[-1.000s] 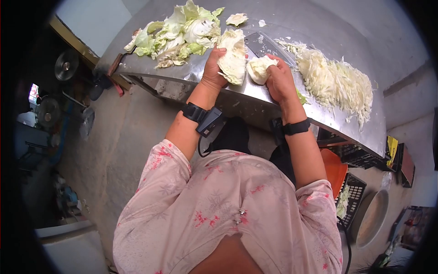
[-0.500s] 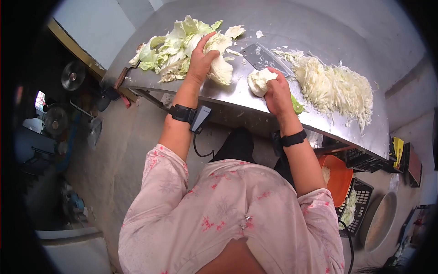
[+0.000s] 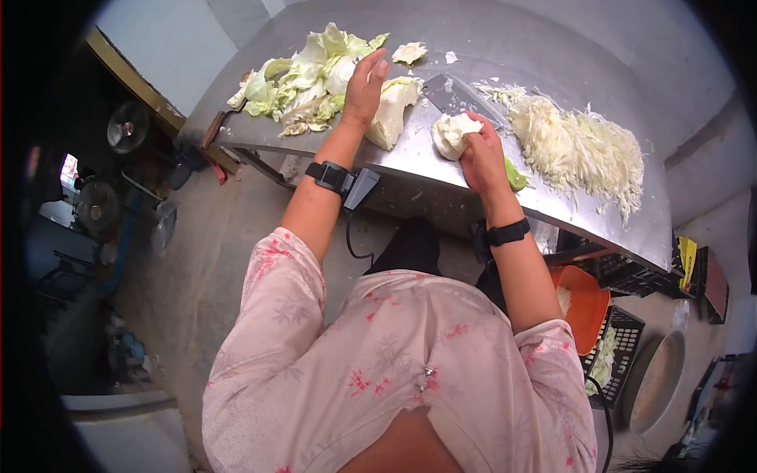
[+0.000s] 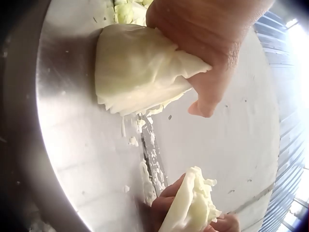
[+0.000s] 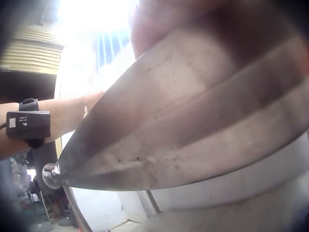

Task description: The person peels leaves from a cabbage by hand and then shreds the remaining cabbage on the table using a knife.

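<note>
We see a cabbage wedge (image 3: pixel 393 117) near the front edge of the steel table (image 3: pixel 512 43), and a smaller cabbage piece (image 3: pixel 452 135) in the right hand (image 3: pixel 484 162).
The right thumb and fingers pinch that piece; the left hand (image 3: pixel 364 91) is loose, fingers extended alongside the wedge, though we cannot tell whether it touches. To handle this well, we would steady the wedge with the left palm, grip the small piece lightly so its leaves don't tear, and mind the cleaver blade (image 3: pixel 456 94) lying just beyond, between the wedge and the shredded cabbage (image 3: pixel 582 150). We'd also avoid mixing in the loose leaves (image 3: pixel 311 75) on the left.
</note>
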### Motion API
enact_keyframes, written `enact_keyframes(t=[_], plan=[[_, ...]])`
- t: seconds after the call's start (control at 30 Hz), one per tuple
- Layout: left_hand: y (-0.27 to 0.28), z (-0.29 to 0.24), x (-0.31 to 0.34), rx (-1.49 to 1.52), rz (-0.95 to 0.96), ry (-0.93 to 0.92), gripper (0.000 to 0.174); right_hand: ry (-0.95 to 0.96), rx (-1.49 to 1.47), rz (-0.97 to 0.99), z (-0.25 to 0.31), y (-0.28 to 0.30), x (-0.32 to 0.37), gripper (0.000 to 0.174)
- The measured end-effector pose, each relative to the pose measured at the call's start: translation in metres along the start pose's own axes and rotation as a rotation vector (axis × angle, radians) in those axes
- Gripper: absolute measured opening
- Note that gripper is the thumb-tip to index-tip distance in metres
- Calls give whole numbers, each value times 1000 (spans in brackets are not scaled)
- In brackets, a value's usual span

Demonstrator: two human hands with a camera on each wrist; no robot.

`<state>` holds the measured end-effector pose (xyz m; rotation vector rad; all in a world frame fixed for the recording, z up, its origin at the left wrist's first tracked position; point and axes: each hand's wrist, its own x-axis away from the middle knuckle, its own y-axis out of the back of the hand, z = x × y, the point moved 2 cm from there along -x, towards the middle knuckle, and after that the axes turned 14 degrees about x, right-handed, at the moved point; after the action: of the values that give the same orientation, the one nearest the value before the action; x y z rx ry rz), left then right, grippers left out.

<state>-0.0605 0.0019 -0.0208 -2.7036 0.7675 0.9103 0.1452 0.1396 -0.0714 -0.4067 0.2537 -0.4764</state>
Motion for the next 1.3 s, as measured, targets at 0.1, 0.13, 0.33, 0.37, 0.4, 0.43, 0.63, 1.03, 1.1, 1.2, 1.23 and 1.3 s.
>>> enact_keyframes(t=[0.1,0.13,0.33,0.37,0.4,0.43,0.63,1.03,1.1,1.2,1.23,1.3], plan=[[7,-14,8,80,-131,-117,50,-8,-5,-10,1,-1,-1,54],[9,-16,9,79,-145,-151,47,-6,-6,-12,1,-1,-1,54],[7,-45,36,-85,-222,-351,26,-12,20,-28,4,-3,-1,53],[2,-54,48,-155,-218,-387,24,-10,20,-26,4,-2,-2,53],[-4,-62,60,-225,-212,-423,22,-5,22,-18,3,-1,-3,53],[-13,-66,71,-262,-145,-482,25,-2,25,-11,2,-1,-4,54],[-66,-79,118,-588,95,-482,46,8,30,39,4,2,0,57],[-77,-51,110,-328,100,-235,51,185,374,159,5,-11,16,69],[-78,-51,110,-259,73,-164,51,247,500,169,7,-19,21,72],[-75,-50,108,-330,37,-180,50,303,779,186,11,-17,34,73],[-75,-50,107,-327,44,-162,50,347,875,151,28,-21,44,64],[-75,-52,109,-317,54,-119,49,499,1095,109,69,-23,59,57]])
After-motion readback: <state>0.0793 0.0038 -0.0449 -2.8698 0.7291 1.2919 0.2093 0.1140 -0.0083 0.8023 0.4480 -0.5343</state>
